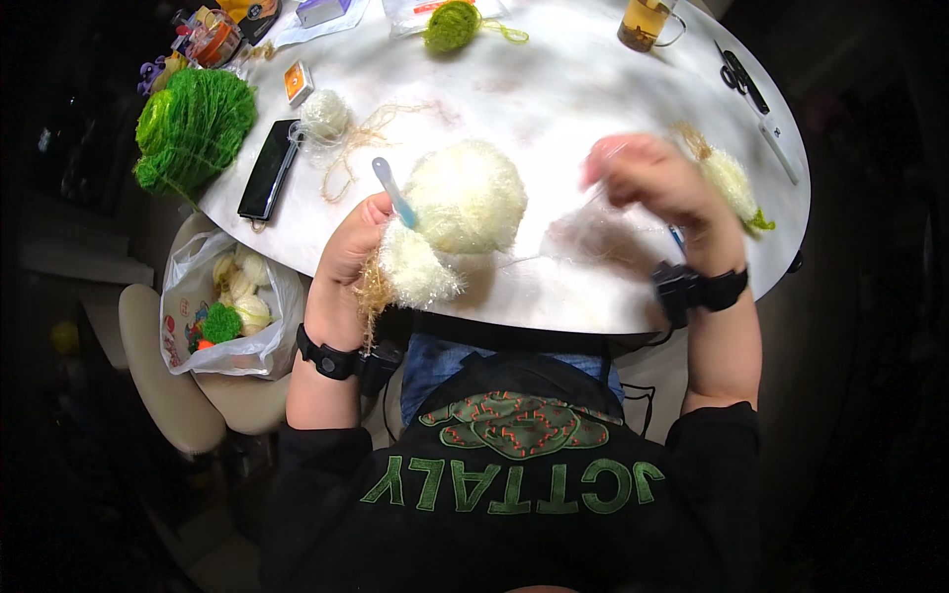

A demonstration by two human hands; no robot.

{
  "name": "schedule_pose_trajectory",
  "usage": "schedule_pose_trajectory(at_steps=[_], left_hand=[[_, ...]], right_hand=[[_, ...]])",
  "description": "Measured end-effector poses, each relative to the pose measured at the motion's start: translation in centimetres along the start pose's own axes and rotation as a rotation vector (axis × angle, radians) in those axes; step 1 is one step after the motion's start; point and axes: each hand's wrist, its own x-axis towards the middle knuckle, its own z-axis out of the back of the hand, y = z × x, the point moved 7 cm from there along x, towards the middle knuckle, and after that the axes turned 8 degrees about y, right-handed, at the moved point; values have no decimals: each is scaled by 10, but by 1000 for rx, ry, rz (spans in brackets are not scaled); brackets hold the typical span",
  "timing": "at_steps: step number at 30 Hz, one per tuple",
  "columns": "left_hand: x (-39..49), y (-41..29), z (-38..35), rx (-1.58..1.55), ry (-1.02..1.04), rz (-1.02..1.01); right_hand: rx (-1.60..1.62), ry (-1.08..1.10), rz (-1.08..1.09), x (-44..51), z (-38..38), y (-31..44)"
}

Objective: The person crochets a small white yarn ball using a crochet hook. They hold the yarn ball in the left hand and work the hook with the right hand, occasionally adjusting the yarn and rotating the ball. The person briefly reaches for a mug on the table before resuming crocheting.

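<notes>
My left hand (352, 241) grips a small fuzzy cream crocheted piece (419, 270) with brown yarn ends (374, 285) hanging beneath it. A crochet hook with a blue-grey handle (393, 189) stands tilted up beside the thumb of that hand. Just beyond lies a large fuzzy ball of cream yarn (471, 196) on the table. Raised over the right side, my right hand (645, 174) is blurred, its fingers curled together around thin translucent yarn (597, 196). Below it is a loose, see-through tangle (593, 237), and a thin strand runs from there towards the cream piece.
On the marble-look table (563, 89) are green yarn (200, 122), a phone (268, 170), a white yarn ball (324, 115), a glass mug of tea (643, 26), scissors (734, 74), a utility knife (778, 148) and another cream crocheted piece (726, 178). A plastic bag (274, 356) sits on a chair.
</notes>
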Motion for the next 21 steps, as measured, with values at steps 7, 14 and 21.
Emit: schedule_pose_trajectory(at_steps=[7,14,21], left_hand=[[-17,-10,28,15,-27,-129],[-11,-11,26,-30,-113,-64],[-7,-5,1,-44,-73,0]], right_hand=[[257,-1555,1176,-232,176,79],[-745,-925,255,-137,123,90],[-1517,-622,-209,-50,13,84]])
